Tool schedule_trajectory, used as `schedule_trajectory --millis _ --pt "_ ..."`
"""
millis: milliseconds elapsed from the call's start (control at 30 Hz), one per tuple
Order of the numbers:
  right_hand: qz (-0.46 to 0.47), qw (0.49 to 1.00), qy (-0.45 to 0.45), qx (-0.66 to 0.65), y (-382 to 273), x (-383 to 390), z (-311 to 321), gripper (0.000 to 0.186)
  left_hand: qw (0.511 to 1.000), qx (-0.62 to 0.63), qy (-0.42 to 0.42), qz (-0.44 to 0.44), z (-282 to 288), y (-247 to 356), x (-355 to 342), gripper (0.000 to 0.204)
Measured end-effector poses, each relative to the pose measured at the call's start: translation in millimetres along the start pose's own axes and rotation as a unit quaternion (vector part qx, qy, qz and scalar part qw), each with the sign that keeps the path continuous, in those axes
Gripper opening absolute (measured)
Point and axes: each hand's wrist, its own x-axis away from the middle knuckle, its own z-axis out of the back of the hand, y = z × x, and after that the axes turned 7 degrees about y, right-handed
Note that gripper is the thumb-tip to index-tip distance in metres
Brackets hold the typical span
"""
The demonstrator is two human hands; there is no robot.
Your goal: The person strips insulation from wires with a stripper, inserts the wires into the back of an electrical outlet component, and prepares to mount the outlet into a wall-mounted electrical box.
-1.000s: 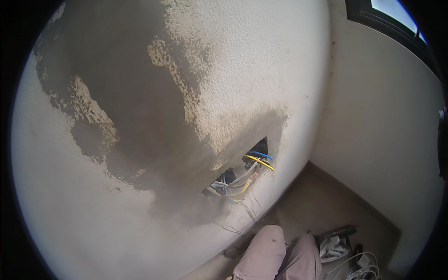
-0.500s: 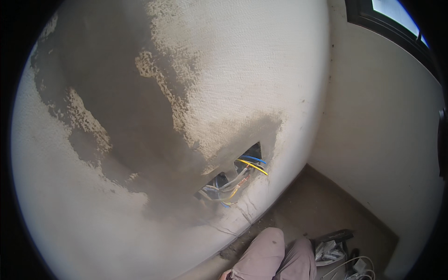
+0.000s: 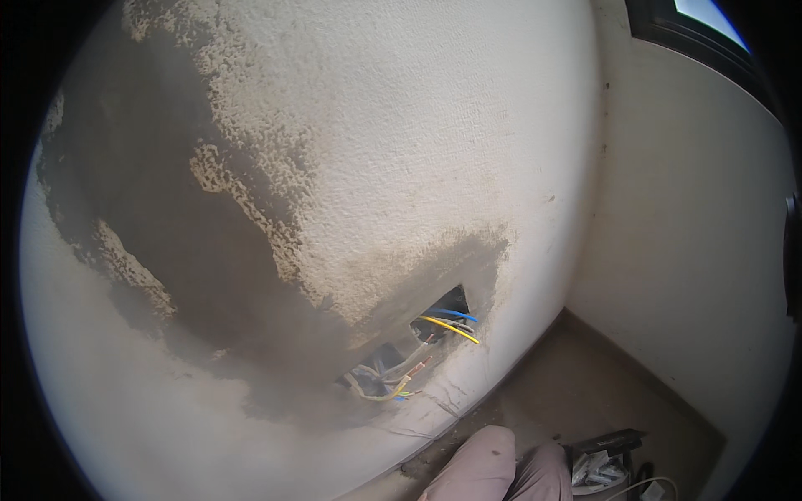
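In the head view neither hand showed, so whether each grip was released or clenched could not be told. Low on the rough wall, right of a dark damp patch, sat an open wall box with a blue wire and a yellow wire sticking out. Near the bottom edge a knee showed, with a toolbox on the floor to its right

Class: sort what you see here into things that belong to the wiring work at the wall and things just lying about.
Belonging to the work: wall opening; blue wire; yellow wire; grey patch.

Lying about: dark box on the floor; white cable; window.
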Motion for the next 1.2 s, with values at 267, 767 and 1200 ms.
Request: schedule_trajectory --millis 267,767,1200 --pt "-0.018 0.997 0.074 -0.007 64 77 92 0.108 0.997 0.021 0.001 -0.077 -17 -5 -13 0.071" --pt "0.151 0.879 -0.346 -0.291 -97 250 161 0.115 0.936 0.211 -0.226 -0.168 -56 164 16 0.057" --pt "0.067 0.813 -0.370 -0.445 -138 241 157 0.034 0.838 0.489 -0.209 0.121 4 152 24 0.069"
